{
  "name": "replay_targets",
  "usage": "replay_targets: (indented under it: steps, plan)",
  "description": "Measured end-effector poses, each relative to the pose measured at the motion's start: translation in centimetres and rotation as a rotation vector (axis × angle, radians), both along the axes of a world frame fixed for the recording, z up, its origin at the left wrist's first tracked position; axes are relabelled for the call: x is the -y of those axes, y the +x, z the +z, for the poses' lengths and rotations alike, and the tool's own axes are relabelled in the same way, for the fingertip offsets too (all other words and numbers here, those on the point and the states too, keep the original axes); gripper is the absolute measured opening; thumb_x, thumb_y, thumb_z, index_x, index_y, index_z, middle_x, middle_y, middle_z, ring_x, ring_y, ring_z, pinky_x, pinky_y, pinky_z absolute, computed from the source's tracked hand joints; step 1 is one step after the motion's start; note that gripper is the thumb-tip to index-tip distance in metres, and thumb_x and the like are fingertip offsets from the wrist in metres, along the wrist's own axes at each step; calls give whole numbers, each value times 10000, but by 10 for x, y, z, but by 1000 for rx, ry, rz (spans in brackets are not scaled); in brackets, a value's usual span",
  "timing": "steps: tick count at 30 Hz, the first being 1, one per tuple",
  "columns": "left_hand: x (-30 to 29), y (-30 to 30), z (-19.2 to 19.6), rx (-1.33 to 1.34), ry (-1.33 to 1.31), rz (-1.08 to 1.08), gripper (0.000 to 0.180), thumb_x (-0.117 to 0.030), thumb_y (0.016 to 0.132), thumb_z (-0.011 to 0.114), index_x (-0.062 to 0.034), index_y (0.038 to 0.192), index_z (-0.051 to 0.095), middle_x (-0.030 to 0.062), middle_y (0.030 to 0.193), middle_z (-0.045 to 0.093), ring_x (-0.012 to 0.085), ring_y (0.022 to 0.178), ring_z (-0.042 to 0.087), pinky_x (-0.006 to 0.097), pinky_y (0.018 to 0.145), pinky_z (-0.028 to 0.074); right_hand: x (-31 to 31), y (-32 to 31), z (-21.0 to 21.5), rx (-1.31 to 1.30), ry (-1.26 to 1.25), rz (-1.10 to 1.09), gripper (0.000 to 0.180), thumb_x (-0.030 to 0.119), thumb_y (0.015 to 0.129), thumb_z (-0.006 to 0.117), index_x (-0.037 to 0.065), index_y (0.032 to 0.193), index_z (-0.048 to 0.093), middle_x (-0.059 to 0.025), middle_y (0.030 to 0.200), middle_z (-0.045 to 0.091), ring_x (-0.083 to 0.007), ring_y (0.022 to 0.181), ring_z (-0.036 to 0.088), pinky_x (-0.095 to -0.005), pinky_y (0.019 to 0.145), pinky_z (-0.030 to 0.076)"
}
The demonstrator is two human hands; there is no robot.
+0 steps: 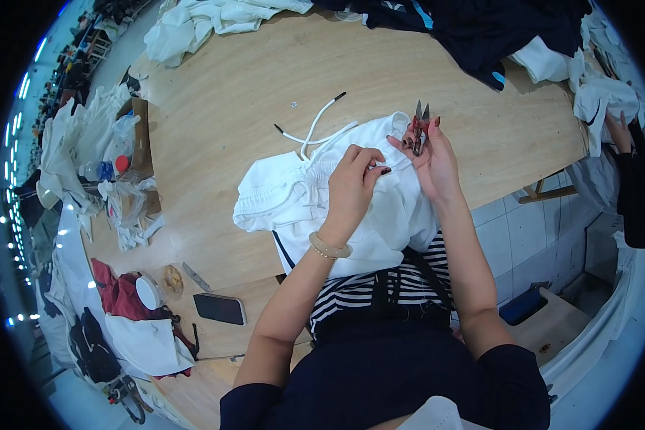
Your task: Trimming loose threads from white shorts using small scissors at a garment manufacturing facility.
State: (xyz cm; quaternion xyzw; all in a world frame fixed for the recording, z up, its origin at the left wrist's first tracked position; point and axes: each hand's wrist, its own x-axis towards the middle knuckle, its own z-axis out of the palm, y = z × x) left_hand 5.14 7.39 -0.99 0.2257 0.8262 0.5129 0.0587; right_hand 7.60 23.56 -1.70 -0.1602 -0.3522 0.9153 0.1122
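A white garment (322,197) with an elastic waistband and a white drawstring (315,129) lies on the wooden table (265,72), its lower part hanging over the edge onto my lap. My left hand (351,190) pinches the fabric near the waistband; a pale bangle circles that wrist. My right hand (430,158) holds small red-handled thread snips (418,127), blades pointing up, just above the garment's upper edge. The two hands are close together over the cloth.
Dark garments (480,29) and white garments (201,21) are piled at the table's far side. A black phone (220,308), a small knife (196,276) and a round white lid (149,292) lie at the left front. Another person's hand (618,132) touches white cloth at the right.
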Motion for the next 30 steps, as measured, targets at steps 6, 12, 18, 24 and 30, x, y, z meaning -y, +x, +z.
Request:
replay_targets:
  steps: [6,12,18,24,30]
  plan:
    - [0,-6,-2,18,-165,-25,152,-88,760,694,-77,894,623,67,818,549,238,692,583,341,610,460,6,0,2,52,44,12,304,319,1008,438,32,976,532,-44,861,580,-121,768,578,-429,895,529]
    - [13,-26,-15,394,255,-11,46,-8,898,547,5,929,516,45,833,599,74,682,518,232,615,449,3,1,2,21,7,4,302,309,1014,425,32,971,536,-41,846,568,-127,765,572,-432,916,519]
    - [13,-14,-5,257,216,-20,74,10,848,593,-2,914,560,33,838,573,82,686,517,233,613,432,3,1,1,3,-20,3,307,316,1013,424,30,984,529,-44,848,568,-123,749,566,-440,943,507]
    - [1,-12,-12,44,51,-2,66,4,808,628,-20,866,607,25,829,539,101,627,464,245,590,408,6,4,3,12,-1,13,320,323,1013,422,23,983,527,-49,850,568,-127,751,567,-447,941,511]
    - [5,-11,-5,180,105,-15,108,-36,862,607,-6,950,552,60,800,563,135,619,487,270,584,417,0,7,2,2,-64,12,340,334,1013,417,15,964,524,-55,839,556,-129,751,560,-456,944,509]
